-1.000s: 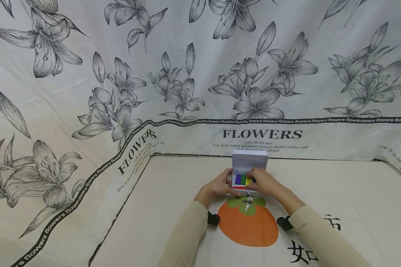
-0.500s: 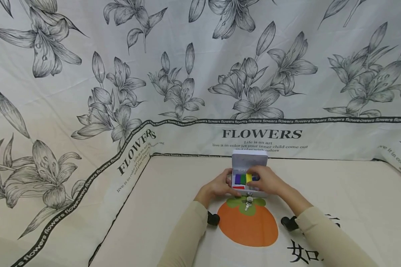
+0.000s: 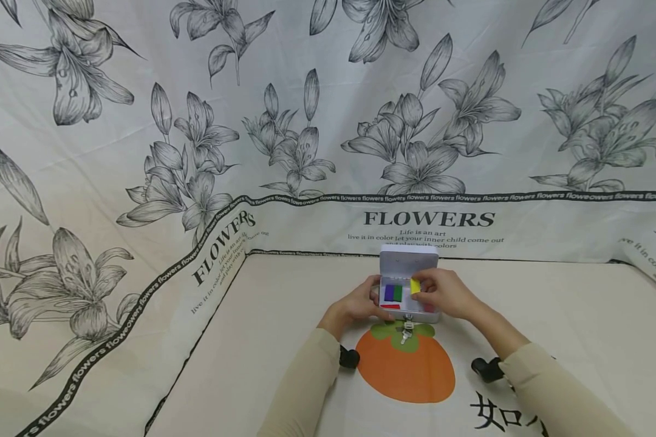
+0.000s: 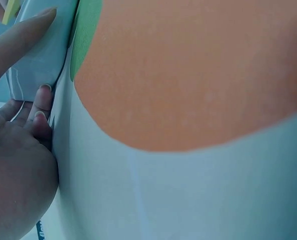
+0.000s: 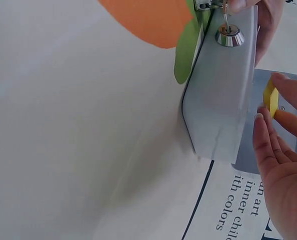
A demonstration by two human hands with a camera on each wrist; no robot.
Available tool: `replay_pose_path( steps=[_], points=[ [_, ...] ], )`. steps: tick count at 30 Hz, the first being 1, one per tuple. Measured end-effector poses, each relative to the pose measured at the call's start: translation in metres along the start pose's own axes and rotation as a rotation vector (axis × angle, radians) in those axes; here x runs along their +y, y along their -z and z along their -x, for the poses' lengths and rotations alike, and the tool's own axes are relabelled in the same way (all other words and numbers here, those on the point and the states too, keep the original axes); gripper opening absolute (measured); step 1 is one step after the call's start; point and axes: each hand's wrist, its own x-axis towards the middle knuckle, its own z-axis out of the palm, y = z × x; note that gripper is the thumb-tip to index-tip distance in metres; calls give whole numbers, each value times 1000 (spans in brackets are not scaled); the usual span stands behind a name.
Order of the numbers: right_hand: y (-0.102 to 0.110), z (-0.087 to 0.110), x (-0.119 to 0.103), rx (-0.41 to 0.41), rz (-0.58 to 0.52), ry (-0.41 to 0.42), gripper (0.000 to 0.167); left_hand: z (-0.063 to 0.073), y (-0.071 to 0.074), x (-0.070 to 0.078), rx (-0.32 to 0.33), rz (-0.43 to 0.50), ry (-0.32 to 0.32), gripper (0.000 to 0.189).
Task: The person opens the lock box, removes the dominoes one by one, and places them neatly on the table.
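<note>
Two arms in long pale sleeves reach from the near side toward the far side, the left arm (image 3: 300, 376) and right arm (image 3: 563, 388) angling inward. The left hand (image 3: 358, 301) grips, thumb stretched out, fingers bent. To its right, the right hand (image 3: 445, 292) pinches between thumb and fingers, wrist bare. The hands are close together.

The right hand (image 3: 444, 293) pinches a plain yellow block (image 3: 415, 286). To its left show a purple block (image 3: 389, 293) and a green block (image 3: 398, 293); a red piece (image 3: 390, 307) is beside the left hand (image 3: 356, 301). The box (image 3: 408, 261) between the hands is pale grey-white, its lock (image 5: 230, 37) silver. The sleeves (image 3: 303, 379) leading to both hands are plain beige. Under the hands, the off-white tablecloth (image 3: 240, 364) bears an orange fruit print (image 3: 406, 371) with green leaves. Beyond them, the white backdrop (image 3: 306, 221) carries black-and-grey lilies (image 3: 421, 170) and black lettering (image 3: 429, 220).
</note>
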Motion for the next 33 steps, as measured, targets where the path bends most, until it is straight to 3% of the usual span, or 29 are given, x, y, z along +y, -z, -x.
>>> replay_pose_path(
  steps=[16, 33],
  points=[
    [19, 17, 1, -4, 42, -52, 41, 1, -2, 3, 22, -5, 7, 99],
    [23, 34, 23, 27, 97, -43, 37, 1, -3, 2, 24, -6, 18, 99]
  ],
)
